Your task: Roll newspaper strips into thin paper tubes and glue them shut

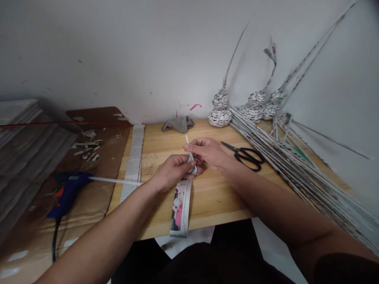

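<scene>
A narrow newspaper strip lies on the wooden board, its lower end hanging over the front edge. My left hand pinches the strip's upper end. My right hand is closed on a thin white stick that pokes up from the strip's top, where the paper is being wound around it. Both hands touch each other over the middle of the board.
Black scissors lie just right of my right hand. A big bundle of rolled paper sticks and woven paper gourds fill the right side. A blue glue gun lies on cardboard at left, another newspaper strip beside it. A grey cloth sits by the wall.
</scene>
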`<state>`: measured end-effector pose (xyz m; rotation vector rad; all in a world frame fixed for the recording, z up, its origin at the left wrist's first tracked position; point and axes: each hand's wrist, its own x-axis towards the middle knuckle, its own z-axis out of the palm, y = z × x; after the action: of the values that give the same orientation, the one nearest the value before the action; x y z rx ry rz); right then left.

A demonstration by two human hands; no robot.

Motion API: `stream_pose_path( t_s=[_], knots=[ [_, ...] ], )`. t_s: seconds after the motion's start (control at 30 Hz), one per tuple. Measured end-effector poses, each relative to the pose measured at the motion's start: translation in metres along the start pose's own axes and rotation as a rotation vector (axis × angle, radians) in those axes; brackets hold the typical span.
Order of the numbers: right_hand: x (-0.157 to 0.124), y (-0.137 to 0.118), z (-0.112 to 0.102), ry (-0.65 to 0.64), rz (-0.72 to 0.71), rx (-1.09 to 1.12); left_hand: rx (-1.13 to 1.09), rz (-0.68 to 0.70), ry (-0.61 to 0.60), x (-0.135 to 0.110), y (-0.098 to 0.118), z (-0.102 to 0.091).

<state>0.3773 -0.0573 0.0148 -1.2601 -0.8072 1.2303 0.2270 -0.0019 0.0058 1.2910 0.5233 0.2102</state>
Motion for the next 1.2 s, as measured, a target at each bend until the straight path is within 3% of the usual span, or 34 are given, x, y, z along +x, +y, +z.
stream_pose_path(
  t_s=[0.13, 0.2, 0.4, 0.6, 0.8, 1.03, 1.2],
  knots=[
    [0.0, -0.005, -0.01, -0.209, 0.032, -0.037, -0.024, -0.015, -0.026, 0.0, 0.002, -0.002],
    [0.0, -0.008, -0.013, -0.253, 0.027, -0.056, -0.027, -0.014, -0.016, 0.0, 0.002, -0.002],
    [0.001, -0.006, -0.007, -0.094, 0.002, 0.014, -0.004, 0.007, -0.006, 0.0, 0.002, -0.001],
    [0.001, -0.006, -0.011, -0.236, 0.066, -0.026, -0.007, -0.014, -0.018, 0.0, 0.001, -0.001],
    [0.0, -0.006, -0.006, -0.118, 0.065, 0.006, 0.006, -0.022, -0.034, 0.001, -0.001, -0.001],
    [-0.001, -0.006, -0.011, -0.259, 0.064, -0.031, -0.013, -0.037, -0.021, 0.0, 0.0, -0.002],
    [0.001, -0.004, -0.008, -0.079, 0.027, 0.013, -0.02, -0.076, 0.002, -0.001, 0.002, 0.0]
  ],
)
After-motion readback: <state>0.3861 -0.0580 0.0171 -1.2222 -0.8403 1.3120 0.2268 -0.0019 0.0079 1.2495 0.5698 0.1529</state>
